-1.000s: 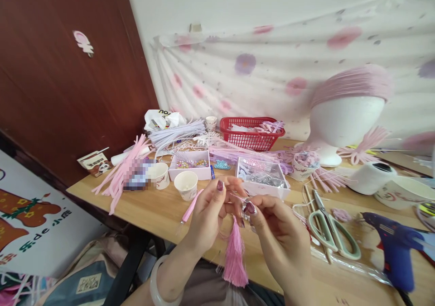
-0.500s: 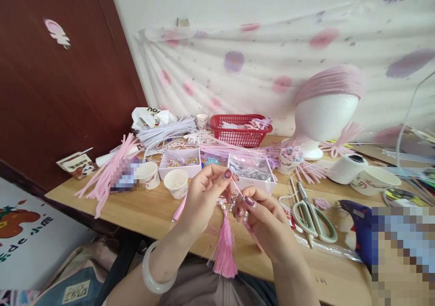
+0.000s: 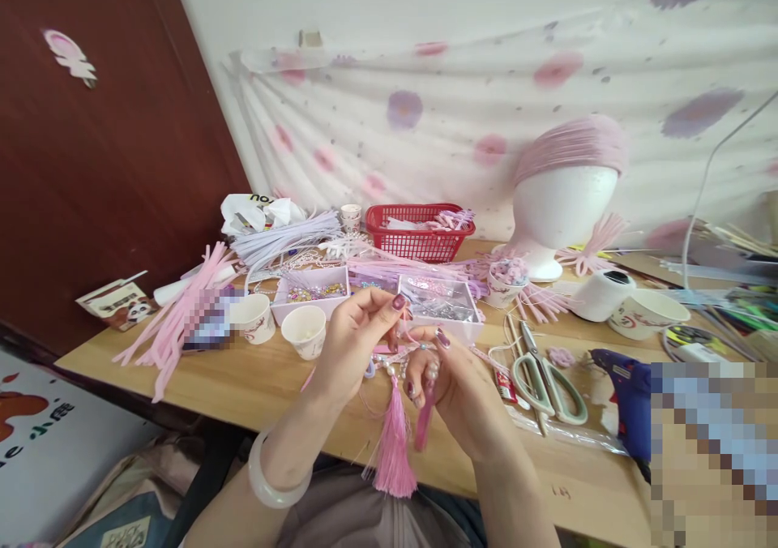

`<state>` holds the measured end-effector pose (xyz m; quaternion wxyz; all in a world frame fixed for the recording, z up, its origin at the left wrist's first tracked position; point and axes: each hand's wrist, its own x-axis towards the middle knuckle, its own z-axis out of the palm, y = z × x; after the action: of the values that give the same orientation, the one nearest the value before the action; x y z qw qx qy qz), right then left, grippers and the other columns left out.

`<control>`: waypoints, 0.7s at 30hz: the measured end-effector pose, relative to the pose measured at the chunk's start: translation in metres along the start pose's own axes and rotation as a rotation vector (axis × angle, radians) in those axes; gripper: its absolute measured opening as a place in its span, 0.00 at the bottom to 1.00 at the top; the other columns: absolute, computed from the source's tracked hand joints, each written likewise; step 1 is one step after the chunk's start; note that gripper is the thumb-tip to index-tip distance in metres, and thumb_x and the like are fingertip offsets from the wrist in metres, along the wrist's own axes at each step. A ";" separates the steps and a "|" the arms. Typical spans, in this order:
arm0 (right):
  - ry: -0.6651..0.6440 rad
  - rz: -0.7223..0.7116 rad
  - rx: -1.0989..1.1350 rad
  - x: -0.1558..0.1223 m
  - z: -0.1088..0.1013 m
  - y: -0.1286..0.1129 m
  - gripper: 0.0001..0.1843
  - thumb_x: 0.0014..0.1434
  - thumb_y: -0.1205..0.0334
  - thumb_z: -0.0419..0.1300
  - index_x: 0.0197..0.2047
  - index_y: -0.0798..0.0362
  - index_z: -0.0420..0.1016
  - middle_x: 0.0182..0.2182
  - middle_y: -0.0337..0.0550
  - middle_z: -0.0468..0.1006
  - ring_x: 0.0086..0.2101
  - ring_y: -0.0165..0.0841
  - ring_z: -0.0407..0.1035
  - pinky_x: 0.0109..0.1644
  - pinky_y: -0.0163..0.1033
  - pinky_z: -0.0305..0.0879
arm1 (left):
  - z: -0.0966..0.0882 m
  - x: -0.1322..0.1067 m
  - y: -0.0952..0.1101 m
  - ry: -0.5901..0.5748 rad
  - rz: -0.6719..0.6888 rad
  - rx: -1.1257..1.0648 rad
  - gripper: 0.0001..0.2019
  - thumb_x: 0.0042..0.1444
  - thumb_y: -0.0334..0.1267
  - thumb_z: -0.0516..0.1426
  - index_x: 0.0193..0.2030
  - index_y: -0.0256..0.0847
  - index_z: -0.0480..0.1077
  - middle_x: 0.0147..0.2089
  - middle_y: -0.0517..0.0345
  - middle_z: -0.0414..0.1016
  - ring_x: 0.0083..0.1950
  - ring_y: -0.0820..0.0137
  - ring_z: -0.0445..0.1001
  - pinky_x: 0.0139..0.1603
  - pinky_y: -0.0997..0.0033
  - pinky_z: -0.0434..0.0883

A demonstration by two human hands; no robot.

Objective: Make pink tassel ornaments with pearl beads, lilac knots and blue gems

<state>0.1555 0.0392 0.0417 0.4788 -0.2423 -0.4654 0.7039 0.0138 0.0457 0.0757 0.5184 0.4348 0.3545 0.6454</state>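
Both my hands meet above the near edge of the wooden table (image 3: 255, 382). My left hand (image 3: 349, 341) pinches the top of a beaded string from which a pink tassel (image 3: 392, 443) hangs. My right hand (image 3: 453, 378) is closed on the same piece, with white pearl beads (image 3: 386, 363) and a second, darker pink strand (image 3: 424, 414) dangling below its fingers. A pale bangle (image 3: 267, 483) sits on my left wrist.
Behind my hands stand paper cups (image 3: 304, 331), white bead trays (image 3: 438, 305), pink pipe cleaners (image 3: 176, 317) and a red basket (image 3: 419, 240). Scissors (image 3: 547, 378) and a blue glue gun (image 3: 626, 394) lie to the right. A foam head (image 3: 565, 207) wears a pink band.
The view has swung right, so everything sits further left. My hands have shifted a little along the beaded string, and a second pink strand now hangs under my right hand.
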 end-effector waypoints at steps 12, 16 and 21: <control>0.031 -0.015 -0.151 -0.002 -0.009 -0.004 0.16 0.59 0.51 0.61 0.27 0.54 0.77 0.22 0.41 0.76 0.22 0.30 0.66 0.29 0.36 0.64 | -0.016 0.008 0.001 0.059 0.043 0.087 0.15 0.50 0.48 0.69 0.31 0.35 0.80 0.22 0.61 0.71 0.23 0.78 0.63 0.22 0.79 0.59; 0.135 -0.105 -0.410 -0.014 -0.020 -0.019 0.22 0.59 0.46 0.62 0.22 0.52 0.73 0.19 0.39 0.72 0.20 0.30 0.65 0.24 0.35 0.63 | -0.017 0.005 0.005 -0.051 0.077 0.269 0.15 0.54 0.49 0.66 0.32 0.37 0.82 0.22 0.60 0.71 0.23 0.76 0.64 0.23 0.77 0.60; 0.236 -0.297 -0.972 -0.028 -0.028 -0.037 0.19 0.62 0.48 0.61 0.25 0.51 0.75 0.20 0.38 0.74 0.21 0.30 0.67 0.24 0.34 0.62 | -0.011 0.001 0.002 -0.138 0.232 0.346 0.03 0.53 0.37 0.68 0.32 0.42 0.83 0.35 0.54 0.82 0.36 0.69 0.76 0.35 0.73 0.70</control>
<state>0.2063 0.0301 0.0589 0.4548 -0.4457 -0.7108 0.2988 0.0031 0.0465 0.0739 0.3815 0.5984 0.3712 0.5989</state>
